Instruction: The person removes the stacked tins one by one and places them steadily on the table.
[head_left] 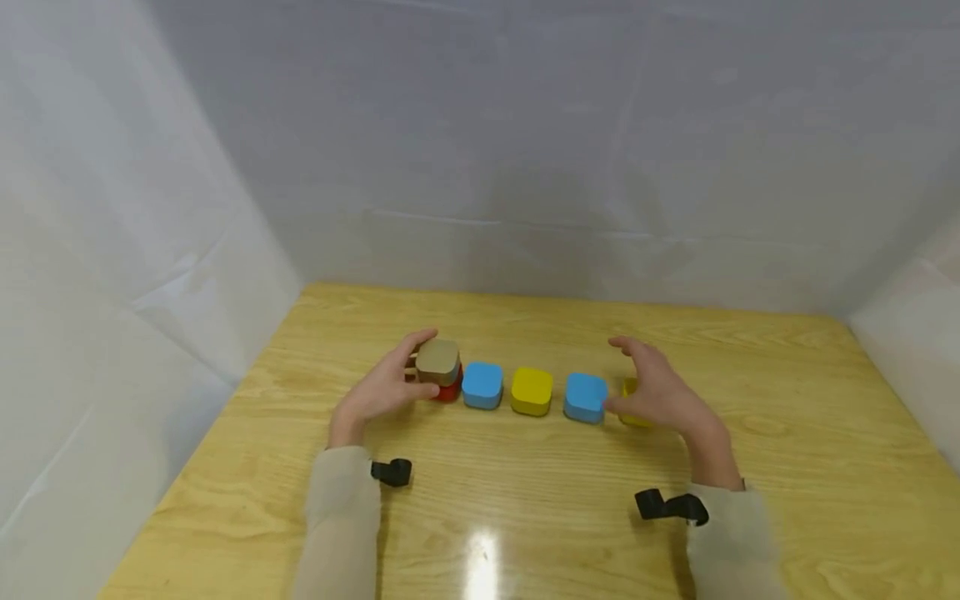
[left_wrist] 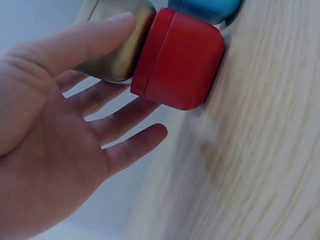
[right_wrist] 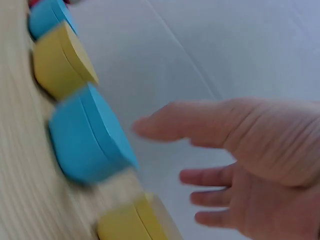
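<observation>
A row of rounded blocks lies on the wooden table (head_left: 525, 517). At its left end a tan block (head_left: 438, 360) sits on a red block (head_left: 452, 390). Then come a blue block (head_left: 482, 385), a yellow block (head_left: 532, 391), a second blue block (head_left: 585, 397) and a second yellow block (head_left: 629, 387), half hidden. My left hand (head_left: 405, 379) cups the tan block (left_wrist: 122, 62); the thumb lies on it, above the red block (left_wrist: 180, 60), and the fingers stay straight. My right hand (head_left: 648, 387) hovers with spread fingers over the end yellow block (right_wrist: 132, 222) and holds nothing.
White sheeting walls (head_left: 525, 167) close in the table at the back and on both sides. Black wrist straps (head_left: 392, 472) sit on my beige sleeves. Bare table lies in front of the row and behind it.
</observation>
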